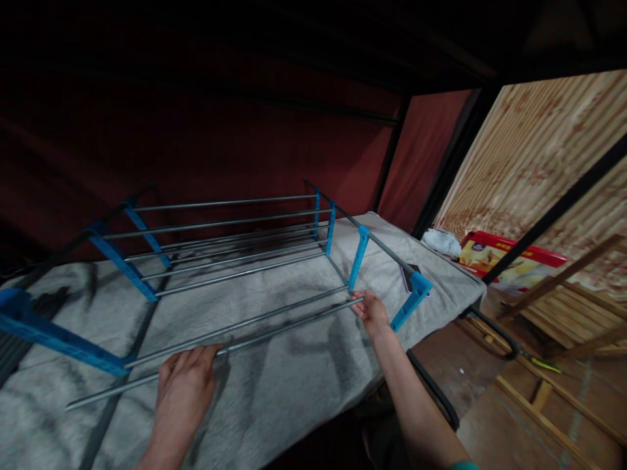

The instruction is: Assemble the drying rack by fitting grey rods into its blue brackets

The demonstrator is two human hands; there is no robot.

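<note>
A rack of grey metal tubes [235,269] and blue plastic connectors [359,257] lies on a grey blanket. Across its near side runs a loose-looking metal tube [289,328], held in both hands. My left hand [186,385] wraps over the tube left of its middle, and its left end sticks out past the hand. At the tube's right end, my right hand [371,310] pinches it beside a blue connector's foot. Another blue connector [412,301] stands just right of my right wrist. On the left, a blue connector [63,339] leans outward.
The grey blanket [274,405] covers the surface under the rack. A phone-like dark object [407,277] lies behind the right connectors. Several more tubes [19,346] lie at the far left. Beyond the right edge are a red and yellow box [509,258] and wooden frames [543,391] on the floor.
</note>
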